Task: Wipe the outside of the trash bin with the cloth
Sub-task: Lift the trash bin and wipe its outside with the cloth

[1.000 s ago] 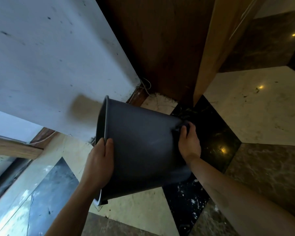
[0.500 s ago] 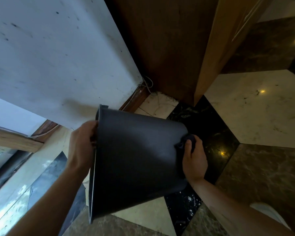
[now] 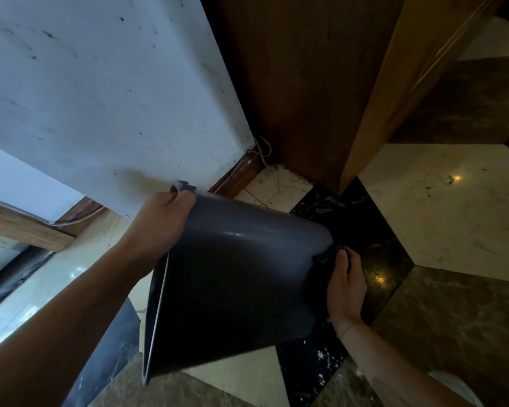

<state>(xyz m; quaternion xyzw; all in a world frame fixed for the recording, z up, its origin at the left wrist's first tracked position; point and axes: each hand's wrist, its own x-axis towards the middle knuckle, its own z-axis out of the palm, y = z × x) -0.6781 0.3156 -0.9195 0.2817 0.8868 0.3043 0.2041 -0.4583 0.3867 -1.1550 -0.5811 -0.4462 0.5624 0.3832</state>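
A dark grey plastic trash bin is held tilted on its side above the floor, its open mouth toward the lower left and its base toward the right. My left hand grips the bin's rim at its upper edge. My right hand presses a dark cloth against the bin's base end; most of the cloth is hidden under the fingers and blends with the bin.
A white wall stands at the left, with a wooden skirting and loose wires in the corner. A wooden door frame rises behind the bin. The floor is polished marble in cream, black and brown.
My left hand has moved up along the rim to the bin's upper edge. The bin has turned and tilted further, and my right hand with the cloth has slid lower on the base.
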